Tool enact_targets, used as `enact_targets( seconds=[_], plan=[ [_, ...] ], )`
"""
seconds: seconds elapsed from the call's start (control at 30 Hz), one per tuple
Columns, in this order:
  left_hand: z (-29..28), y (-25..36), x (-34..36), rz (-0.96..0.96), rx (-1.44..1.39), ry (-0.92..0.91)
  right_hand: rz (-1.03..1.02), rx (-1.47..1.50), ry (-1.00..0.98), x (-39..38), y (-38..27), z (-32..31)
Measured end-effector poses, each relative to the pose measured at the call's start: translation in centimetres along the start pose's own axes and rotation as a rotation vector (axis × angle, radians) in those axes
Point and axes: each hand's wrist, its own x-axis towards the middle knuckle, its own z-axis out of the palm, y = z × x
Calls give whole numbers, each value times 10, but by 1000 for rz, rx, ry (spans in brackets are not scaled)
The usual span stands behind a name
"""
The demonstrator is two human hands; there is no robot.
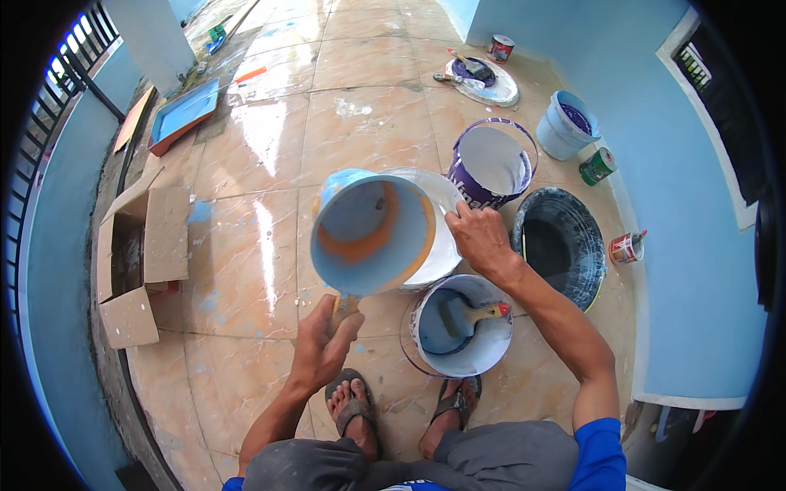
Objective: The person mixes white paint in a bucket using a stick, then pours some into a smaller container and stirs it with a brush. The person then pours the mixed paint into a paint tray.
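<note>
My left hand is closed on the handle of a blue dipper with orange-brown staining inside. The dipper is tilted over a white bucket, whose contents are partly hidden by it. My right hand has its fingers curled on that bucket's right rim. Nearer my feet stands a white pail holding blue paint and a paintbrush. A purple bucket with pale contents is just beyond my right hand. To the right of that hand is a black basin streaked with white.
An open cardboard box lies left, below a paint tray. A light-blue bucket, green can and small can line the right wall. Brushes rest on a paint-smeared lid farther back. A railing borders the left.
</note>
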Motion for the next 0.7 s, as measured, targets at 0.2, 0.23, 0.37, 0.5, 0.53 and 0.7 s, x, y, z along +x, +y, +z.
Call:
enact_targets(
  seconds=[0.2, 0.23, 0.37, 0.5, 0.53, 0.7],
  plan=[
    [2, -12, 5, 12, 114, 13, 52, 309, -298, -8, -12, -11],
    [3, -14, 6, 13, 120, 9, 61, 359, -336, -10, -11, -12],
    [5, -16, 7, -9, 39, 24, 179, 681, -273, -21, -10, -6],
    [3, -18, 8, -16, -178, 43, 233, 806, -158, -14, -11, -17],
    [0, -18, 8, -23, -227, 46, 242, 793, -125, -11, -13, -22],
    [-6, -12, 10, -30, -249, 88, -25, 265, 139, -10, -5, -25]
  ],
)
